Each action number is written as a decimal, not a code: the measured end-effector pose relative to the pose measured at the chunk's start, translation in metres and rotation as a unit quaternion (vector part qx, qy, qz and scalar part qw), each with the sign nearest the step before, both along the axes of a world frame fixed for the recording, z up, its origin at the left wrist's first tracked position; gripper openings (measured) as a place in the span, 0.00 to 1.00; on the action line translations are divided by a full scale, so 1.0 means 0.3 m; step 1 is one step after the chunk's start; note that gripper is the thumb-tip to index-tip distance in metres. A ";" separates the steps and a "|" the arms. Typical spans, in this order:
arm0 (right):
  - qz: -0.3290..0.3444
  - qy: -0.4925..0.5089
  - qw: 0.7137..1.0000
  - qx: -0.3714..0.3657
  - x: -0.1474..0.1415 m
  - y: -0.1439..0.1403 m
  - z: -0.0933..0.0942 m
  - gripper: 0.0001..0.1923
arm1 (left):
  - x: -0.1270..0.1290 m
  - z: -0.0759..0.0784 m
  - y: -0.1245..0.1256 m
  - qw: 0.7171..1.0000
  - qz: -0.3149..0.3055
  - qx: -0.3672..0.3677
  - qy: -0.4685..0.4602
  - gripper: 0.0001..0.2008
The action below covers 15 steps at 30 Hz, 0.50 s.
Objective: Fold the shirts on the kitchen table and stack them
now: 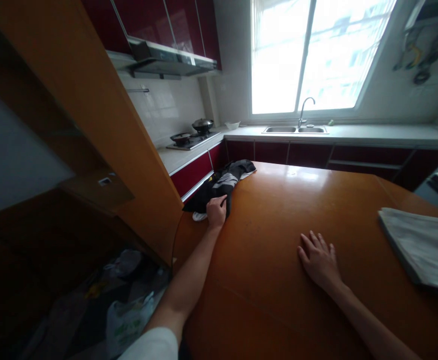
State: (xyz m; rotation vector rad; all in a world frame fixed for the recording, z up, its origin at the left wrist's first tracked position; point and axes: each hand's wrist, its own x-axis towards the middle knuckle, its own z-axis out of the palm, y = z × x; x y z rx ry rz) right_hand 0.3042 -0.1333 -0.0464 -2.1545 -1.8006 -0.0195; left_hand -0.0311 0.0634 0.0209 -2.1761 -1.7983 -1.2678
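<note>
A dark garment with grey and white patches (224, 184) lies bunched at the left edge of a glossy orange-brown table (297, 210). My left hand (216, 211) reaches out over the table and its fingers are closed on the near end of this garment. My right hand (319, 260) rests flat on the tabletop, palm down and fingers spread, holding nothing. Folded pale cloth (421, 247) lies stacked near the table's right edge, well away from both hands.
A tall wooden cabinet (91, 120) stands close on the left. Bags and clutter (124, 310) lie on the floor below it. Beyond the table run dark red counters with a stove and pots (192, 136), a sink (296, 129) and a bright window (316, 55).
</note>
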 end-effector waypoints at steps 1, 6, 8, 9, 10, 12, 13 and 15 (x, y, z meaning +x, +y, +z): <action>0.000 0.002 1.000 0.000 -0.001 0.000 0.002 0.30 | 0.027 -0.005 -0.008 0.999 -0.045 0.014 -0.007 0.14; 0.001 0.007 1.000 0.003 -0.004 0.002 0.004 0.30 | 0.159 -0.034 -0.069 0.981 -0.191 0.008 0.006 0.12; 0.001 0.007 1.000 0.004 -0.004 0.003 0.004 0.30 | 0.204 -0.043 -0.098 0.973 -0.229 0.001 0.010 0.12; 0.002 0.007 1.000 0.005 -0.004 0.003 0.004 0.29 | 0.225 -0.047 -0.114 0.968 -0.249 -0.001 0.010 0.12; 0.003 0.006 1.000 0.004 -0.004 0.004 0.005 0.29 | 0.245 -0.052 -0.129 0.963 -0.271 -0.004 0.010 0.12; 0.002 0.003 1.000 0.000 -0.006 0.004 0.009 0.29 | 0.282 -0.058 -0.163 0.946 -0.324 -0.011 0.016 0.11; 0.001 0.002 1.000 -0.002 -0.007 0.004 0.013 0.29 | 0.299 -0.059 -0.180 0.936 -0.351 -0.016 0.024 0.10; -0.003 0.003 1.000 -0.005 -0.009 0.004 0.020 0.29 | 0.325 -0.053 -0.218 0.915 -0.401 -0.030 0.039 0.10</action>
